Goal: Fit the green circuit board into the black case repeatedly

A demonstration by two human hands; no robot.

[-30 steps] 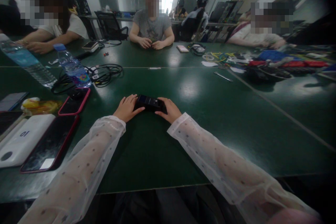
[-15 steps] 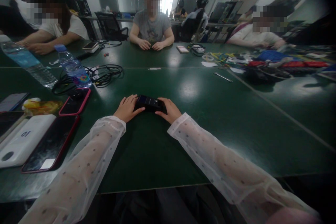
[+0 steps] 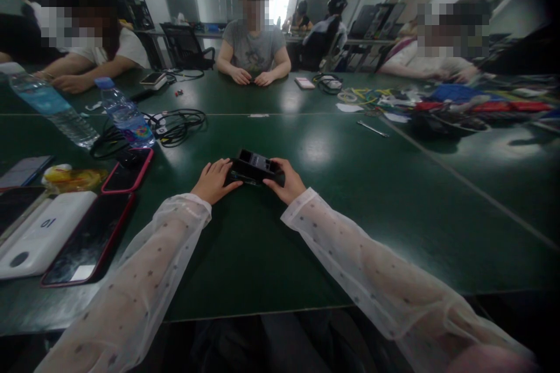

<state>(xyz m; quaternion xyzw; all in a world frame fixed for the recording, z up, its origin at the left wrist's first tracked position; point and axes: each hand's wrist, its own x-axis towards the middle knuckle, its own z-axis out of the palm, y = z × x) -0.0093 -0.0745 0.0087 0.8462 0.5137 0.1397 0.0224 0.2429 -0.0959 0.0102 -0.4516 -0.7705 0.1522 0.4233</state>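
Observation:
A small black box-like object [image 3: 254, 171] rests between my hands near the middle of the green table [image 3: 245, 256]. Its top shows a grey panel with small pale marks and dark recesses; the exact kind is unclear. My left hand [image 3: 214, 180] closes on its left end, thumb along the near side and fingers over the top. At the right end, my right hand [image 3: 286, 182] grips it with the thumb in front and fingers behind. The object is tilted, with its black near side showing. Its underside is hidden.
To the left lie several phones, including a pink-edged phone [image 3: 126, 172], a white power bank [image 3: 48, 233] and a yellow packet [image 3: 74, 178]. Two water bottles [image 3: 125, 113] and black cables [image 3: 181, 125] stand beyond. A wrench [image 3: 371, 128] lies right. Several people sit around.
The black object has tilted and risen a little, showing more of its near side and a grey panel on top. My right hand has shifted slightly with it; my left hand barely moved.

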